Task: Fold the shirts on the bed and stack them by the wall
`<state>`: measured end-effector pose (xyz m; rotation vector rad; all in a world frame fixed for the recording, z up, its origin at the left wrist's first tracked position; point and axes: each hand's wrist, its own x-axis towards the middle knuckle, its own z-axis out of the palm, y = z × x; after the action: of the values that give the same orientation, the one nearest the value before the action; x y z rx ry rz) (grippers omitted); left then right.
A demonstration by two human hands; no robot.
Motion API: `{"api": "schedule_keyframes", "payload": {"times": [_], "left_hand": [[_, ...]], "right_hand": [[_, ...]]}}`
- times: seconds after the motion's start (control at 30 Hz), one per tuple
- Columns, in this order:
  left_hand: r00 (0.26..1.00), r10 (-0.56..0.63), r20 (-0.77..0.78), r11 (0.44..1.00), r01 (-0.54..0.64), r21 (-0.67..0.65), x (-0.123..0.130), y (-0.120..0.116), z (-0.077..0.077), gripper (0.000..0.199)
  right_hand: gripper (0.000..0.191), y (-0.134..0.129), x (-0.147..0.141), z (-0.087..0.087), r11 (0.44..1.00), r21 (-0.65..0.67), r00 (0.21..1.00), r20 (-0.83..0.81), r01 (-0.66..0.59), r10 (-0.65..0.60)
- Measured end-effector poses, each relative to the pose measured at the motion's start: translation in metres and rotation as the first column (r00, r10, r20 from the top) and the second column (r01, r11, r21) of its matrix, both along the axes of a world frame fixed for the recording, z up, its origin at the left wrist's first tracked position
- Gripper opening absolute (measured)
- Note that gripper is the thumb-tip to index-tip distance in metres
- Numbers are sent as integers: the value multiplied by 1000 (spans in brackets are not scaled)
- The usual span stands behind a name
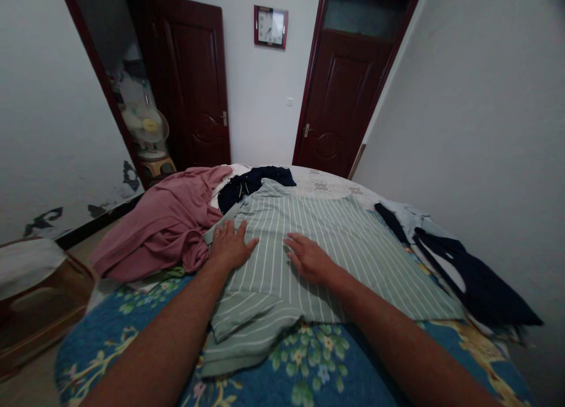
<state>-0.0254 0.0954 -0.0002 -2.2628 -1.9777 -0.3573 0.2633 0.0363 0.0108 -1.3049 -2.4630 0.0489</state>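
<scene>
A pale green garment with white stripes (362, 248) is spread over the bed, its top toward the far side and a sleeve lying loose at the near left. My left hand (232, 245) rests on the garment's left part, fingers spread, palm down. To the right of it, my right hand (309, 258) is over the striped cloth with its fingers apart. Neither hand grips the fabric. The garment looks mostly flat, with some wrinkles near its left edge.
A pink cloth (163, 224) and a dark navy garment (256, 183) lie at the left and far side. Folded clothes (477, 271) sit at the right by the wall. The bed has a blue floral cover (318, 360). A wooden chair (48, 307) stands at the left.
</scene>
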Motion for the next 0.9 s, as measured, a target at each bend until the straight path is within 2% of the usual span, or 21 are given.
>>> {"api": "schedule_keyframes", "payload": {"times": [0.07,0.17,0.27,0.37,0.43,0.5,0.57,0.73,0.9], "left_hand": [[1000,1,11,1000,-1,-1,-1,1,-2,88],[1000,-6,17,1000,6,16,-1,0,-1,88],[998,-58,21,995,56,83,2,-3,4,80],[965,-262,18,955,257,148,10,-6,8,64],[919,-393,21,914,388,118,16,-7,7,59],[906,-421,40,906,420,49,19,-7,4,59],[917,-395,47,918,396,-2,20,-6,0,63],[928,-372,9,928,372,-24,17,-2,-5,69],[938,-346,10,937,346,-46,17,0,-6,75]], "right_hand": [[53,9,-33,0,998,-68,1000,14,-17,18],[57,29,-57,0,990,-125,998,22,59,-57],[54,49,-63,1,985,-141,995,4,100,-100],[48,63,-64,-1,987,-109,991,-57,114,-121],[49,67,-65,-5,988,-78,984,-105,134,-141],[52,69,-66,-9,986,-67,980,-117,152,-160],[54,71,-65,-12,984,-70,981,-96,163,-169],[60,79,-45,-15,970,-51,970,-50,237,-239],[60,89,18,-14,931,-44,931,61,362,-359]]}}
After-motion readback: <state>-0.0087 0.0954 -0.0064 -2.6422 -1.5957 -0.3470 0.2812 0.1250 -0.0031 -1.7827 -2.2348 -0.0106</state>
